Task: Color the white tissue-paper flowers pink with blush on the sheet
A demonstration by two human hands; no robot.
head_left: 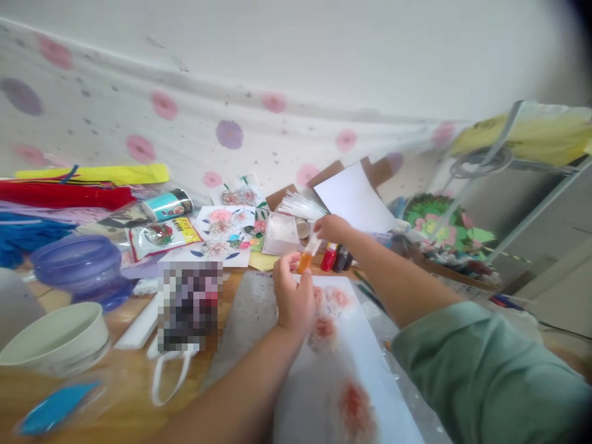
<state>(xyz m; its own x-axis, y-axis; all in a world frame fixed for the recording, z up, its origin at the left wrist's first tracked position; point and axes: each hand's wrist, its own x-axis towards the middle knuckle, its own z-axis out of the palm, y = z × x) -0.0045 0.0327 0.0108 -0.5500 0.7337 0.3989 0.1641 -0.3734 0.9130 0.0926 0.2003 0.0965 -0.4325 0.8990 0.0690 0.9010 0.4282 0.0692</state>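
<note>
My left hand (295, 296) is closed around a small bottle of orange liquid (304, 263), held upright but slightly tilted above the far end of a painted sheet. My right hand (332, 229) is pinched at the bottle's pale top; whether it grips a cap or a dropper is too small to tell. Below lies the white sheet (342, 364) with blurry reddish flowers, on a grey board (243, 327). Just right of the bottle stand a red bottle (328, 257) and dark bottles (341, 259).
Behind the hands are a white box (281, 233) and floral pictures (221, 234). To the left sit a purple bowl (76, 265), a pale bowl (58, 339), a snack packet (161, 237) and red strips (69, 194). A metal rack (497, 160) stands right.
</note>
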